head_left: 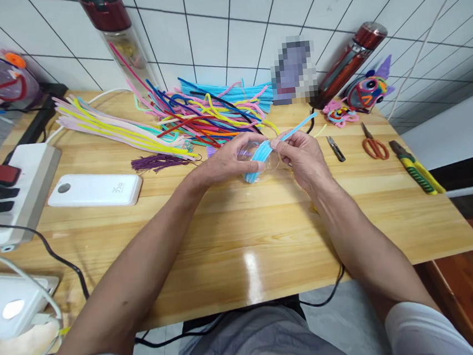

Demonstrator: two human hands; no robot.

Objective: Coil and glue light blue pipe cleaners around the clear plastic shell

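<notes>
My left hand (227, 159) and my right hand (300, 154) meet above the middle of the wooden table (234, 244). Between them is a clear plastic ball (269, 166) with a light blue pipe cleaner (259, 157) wound over it. My left hand's fingers curl round the ball's left side. My right hand pinches the pipe cleaner, whose free end (304, 123) sticks out up and to the right. A heap of coloured pipe cleaners (209, 113) lies just behind my hands.
A white power bank (95, 189) and a purple tassel (157, 163) lie at left, beside a power strip (16, 193) with cables. At right lie a thread snipper (336, 149), orange scissors (373, 146), yellow-green pliers (416, 167) and a pipe-cleaner fish (368, 91). Two red-capped bottles (120, 38) stand at the wall.
</notes>
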